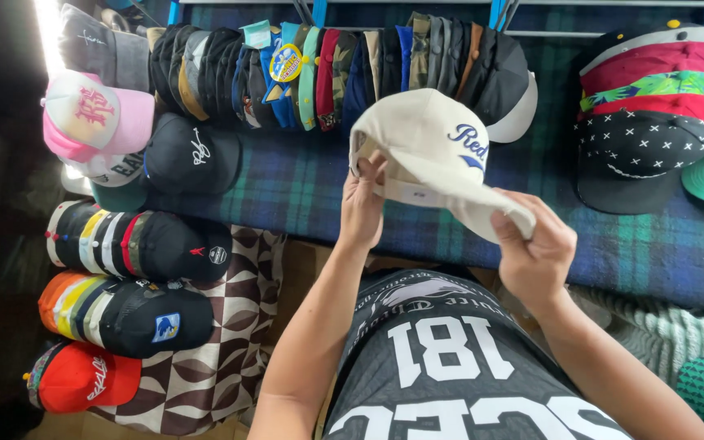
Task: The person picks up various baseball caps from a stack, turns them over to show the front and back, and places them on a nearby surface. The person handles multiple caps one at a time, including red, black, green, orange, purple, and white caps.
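head | my left hand (362, 205) pinches the cream cap (432, 155) at its back edge, 9 o'clock side | my right hand (534, 251) grips its brim at 5 o'clock | cap held up over the plaid blanket (287, 183) | row of caps (327, 69) at 12 o'clock

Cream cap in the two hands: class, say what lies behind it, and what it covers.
Behind the cream cap runs a row of caps on a blue-green plaid blanket. The cap hides part of that row and blanket. Left hand and right hand grip it.
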